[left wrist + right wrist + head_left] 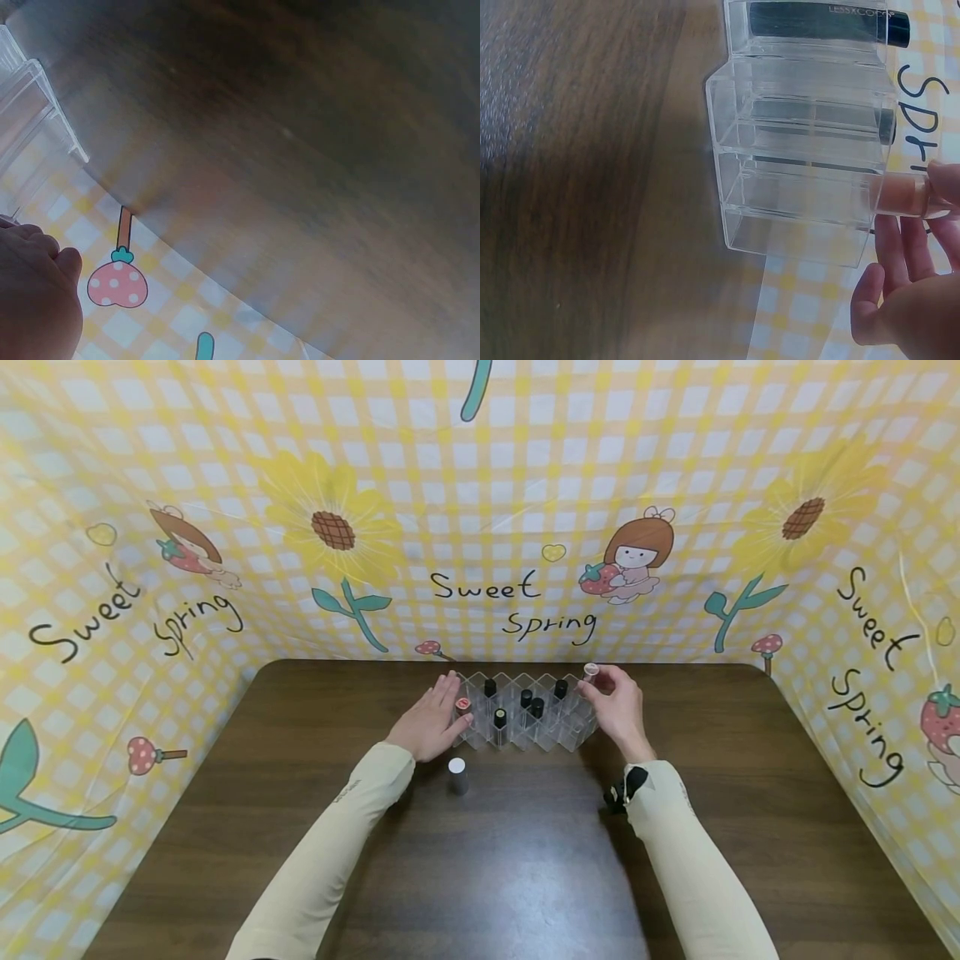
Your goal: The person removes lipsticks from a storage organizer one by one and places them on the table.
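A clear plastic lipstick holder point(525, 735) with zigzag compartments stands near the table's back edge, several tubes upright inside. Along its left end lies my left hand point(431, 718), fingers extended, thumb near a red-topped tube point(463, 704); in the left wrist view only part of this hand point(37, 300) shows beside the holder's wall point(56, 97). At the back right corner my right hand point(619, 706) pinches a clear-capped lipstick tube point(591, 669). The right wrist view shows that pinkish tube point(901, 193) partly in an end compartment, its cap between the fingers.
One grey tube with a white top point(457, 777) stands on the brown table point(525, 877) in front of the holder. Black-capped tubes point(561, 689) fill some compartments. A yellow checked cloth point(487, 485) rises right behind and beside the table.
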Demonstrator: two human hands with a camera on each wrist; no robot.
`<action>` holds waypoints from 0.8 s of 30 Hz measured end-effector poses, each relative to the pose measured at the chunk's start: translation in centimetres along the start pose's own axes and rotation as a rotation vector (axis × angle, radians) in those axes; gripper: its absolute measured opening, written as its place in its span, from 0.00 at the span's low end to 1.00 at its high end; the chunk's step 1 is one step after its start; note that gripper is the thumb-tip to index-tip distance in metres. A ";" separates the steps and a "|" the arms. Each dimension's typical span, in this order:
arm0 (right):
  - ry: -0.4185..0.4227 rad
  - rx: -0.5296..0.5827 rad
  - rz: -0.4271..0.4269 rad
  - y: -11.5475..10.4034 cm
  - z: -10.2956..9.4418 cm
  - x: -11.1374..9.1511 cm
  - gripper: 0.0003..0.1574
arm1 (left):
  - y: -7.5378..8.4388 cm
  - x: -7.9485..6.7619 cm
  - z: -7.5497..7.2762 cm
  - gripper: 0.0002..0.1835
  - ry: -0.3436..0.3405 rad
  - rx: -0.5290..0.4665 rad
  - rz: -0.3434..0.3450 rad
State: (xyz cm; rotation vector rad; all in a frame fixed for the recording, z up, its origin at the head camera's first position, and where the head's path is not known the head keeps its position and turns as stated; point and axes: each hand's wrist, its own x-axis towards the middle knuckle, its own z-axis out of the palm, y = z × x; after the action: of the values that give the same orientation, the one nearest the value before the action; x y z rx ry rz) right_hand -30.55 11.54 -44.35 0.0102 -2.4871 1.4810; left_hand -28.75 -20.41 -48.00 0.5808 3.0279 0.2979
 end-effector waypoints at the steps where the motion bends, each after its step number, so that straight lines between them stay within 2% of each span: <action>1: 0.002 0.001 -0.003 0.0 0.0 0.0 0.15 | 0.0 0.0 0.0 0.43 0.001 0.000 0.001; 12: 0.028 0.033 -0.027 -0.3 -0.1 -0.1 0.15 | 0.0 0.0 0.0 0.43 0.000 -0.005 -0.002; 24: 0.011 0.059 -0.031 -1.0 -0.4 -0.4 0.14 | 0.1 -0.1 -0.2 0.42 -0.001 -0.008 0.002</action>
State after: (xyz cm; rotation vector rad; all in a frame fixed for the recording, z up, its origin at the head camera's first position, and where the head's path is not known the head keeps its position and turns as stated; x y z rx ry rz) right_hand -29.93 11.35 -43.45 0.0505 -2.4233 1.5372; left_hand -28.66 -20.39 -47.75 0.5836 3.0234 0.3095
